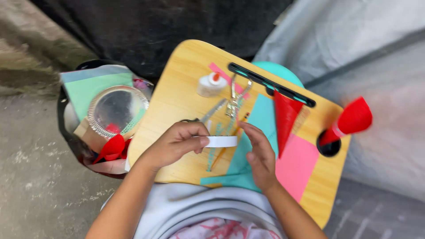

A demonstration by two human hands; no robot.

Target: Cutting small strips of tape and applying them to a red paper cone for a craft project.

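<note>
White tape roll (221,141) pinched in left hand (179,141) fingers, knuckles up; right hand (261,155) fingers loose, touching roll's far edge.

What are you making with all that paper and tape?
A person sits with a wooden lap tray over their knees. Their left hand pinches a white tape roll, and their right hand hovers open at its other end. On the tray lie teal paper, pink paper, a red paper cone, scissors and a glue bottle. Another red cone stands in the tray's cup hole.
</note>
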